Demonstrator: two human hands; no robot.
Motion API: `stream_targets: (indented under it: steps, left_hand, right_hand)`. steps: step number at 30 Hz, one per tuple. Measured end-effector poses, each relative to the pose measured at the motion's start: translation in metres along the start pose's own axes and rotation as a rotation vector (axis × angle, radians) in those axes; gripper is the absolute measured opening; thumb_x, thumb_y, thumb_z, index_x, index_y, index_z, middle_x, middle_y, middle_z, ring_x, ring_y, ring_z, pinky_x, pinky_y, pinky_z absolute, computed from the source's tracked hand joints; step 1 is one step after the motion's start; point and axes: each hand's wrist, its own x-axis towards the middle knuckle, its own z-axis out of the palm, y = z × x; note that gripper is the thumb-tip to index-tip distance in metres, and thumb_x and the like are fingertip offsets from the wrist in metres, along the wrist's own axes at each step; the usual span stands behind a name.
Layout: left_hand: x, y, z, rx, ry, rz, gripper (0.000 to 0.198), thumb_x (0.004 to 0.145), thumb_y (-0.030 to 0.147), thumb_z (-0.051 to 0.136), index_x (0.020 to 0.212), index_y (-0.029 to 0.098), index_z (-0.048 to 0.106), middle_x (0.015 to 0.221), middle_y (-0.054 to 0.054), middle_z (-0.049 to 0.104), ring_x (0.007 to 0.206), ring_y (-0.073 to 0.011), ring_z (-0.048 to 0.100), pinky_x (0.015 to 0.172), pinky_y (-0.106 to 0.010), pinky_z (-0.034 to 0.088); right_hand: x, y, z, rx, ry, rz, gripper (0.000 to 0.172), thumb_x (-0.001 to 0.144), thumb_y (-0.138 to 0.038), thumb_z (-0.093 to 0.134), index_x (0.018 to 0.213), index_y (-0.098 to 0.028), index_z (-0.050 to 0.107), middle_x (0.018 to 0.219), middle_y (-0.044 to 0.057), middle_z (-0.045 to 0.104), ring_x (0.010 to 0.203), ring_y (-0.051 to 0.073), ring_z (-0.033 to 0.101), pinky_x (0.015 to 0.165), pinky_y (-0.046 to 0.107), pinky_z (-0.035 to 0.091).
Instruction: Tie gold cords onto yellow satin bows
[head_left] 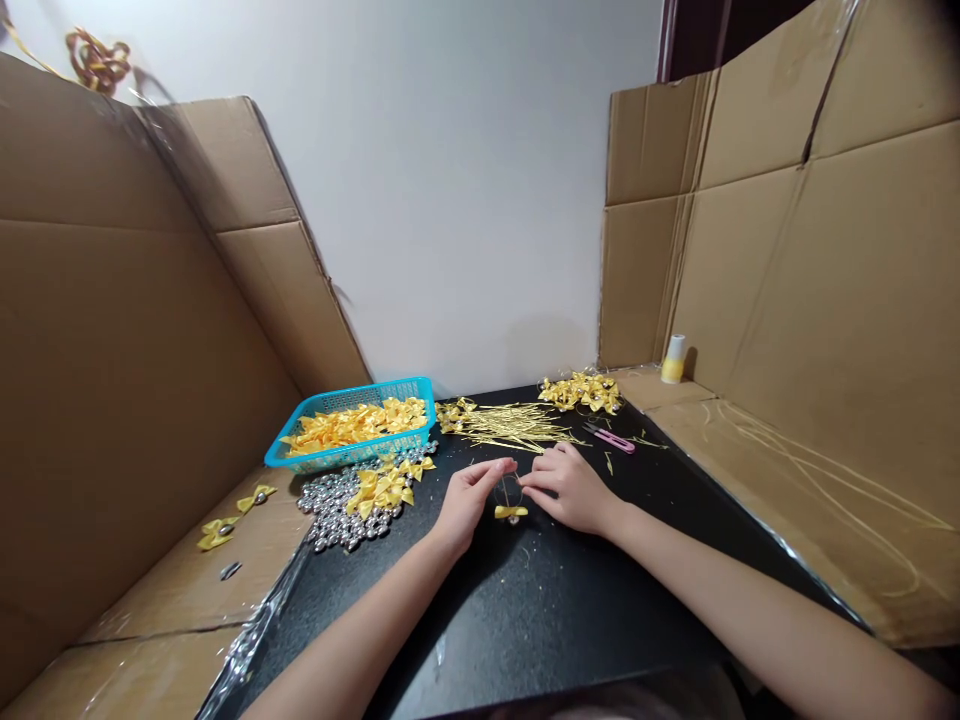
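Observation:
Over the black tabletop, my left hand (471,492) pinches a thin gold cord between thumb and fingertips. My right hand (568,487) faces it from the right, its fingers closed on the same thin cord. A small yellow ribbon bow (511,512) with a silver bead hangs from the cord, just below and between the hands. Left of my left hand lie yellow bows (384,490) on a spread of silver beads (334,512). Beyond my hands is a bundle of cut gold cords (514,425). Pink thread snips (613,438) rest near my right hand.
A blue basket (274,455) of yellow bows stands at the back left. Beaded bows (581,392) are piled at the back right. A thread spool (673,360) stands on cardboard at right. Cardboard walls (817,280) flank both sides. Loose bows (217,534) lie far left.

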Motion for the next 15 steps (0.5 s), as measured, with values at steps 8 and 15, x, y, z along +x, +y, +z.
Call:
stream_targets:
  steps: [8, 15]
  left_hand:
    - [-0.010, 0.006, 0.003, 0.186, -0.078, 0.065, 0.026, 0.078, 0.041, 0.066, 0.083, 0.019, 0.080, 0.075, -0.007, 0.075, 0.070, -0.0220, 0.062, 0.064, -0.029, 0.044]
    - [-0.011, 0.012, 0.003, 0.247, -0.171, 0.132, 0.020, 0.078, 0.040, 0.066, 0.077, 0.024, 0.079, 0.073, -0.005, 0.071, 0.075, -0.0218, 0.055, 0.070, -0.030, 0.041]
  right_hand:
    - [0.002, 0.000, -0.006, 0.142, 0.057, 0.069, 0.015, 0.082, -0.027, 0.066, 0.070, -0.022, 0.073, 0.065, 0.002, 0.064, 0.067, 0.017, 0.056, 0.078, 0.038, 0.037]
    - [0.003, 0.002, 0.007, 0.372, 0.141, 0.226, 0.024, 0.082, -0.038, 0.065, 0.069, -0.019, 0.072, 0.066, 0.004, 0.065, 0.061, 0.016, 0.056, 0.058, 0.029, 0.045]
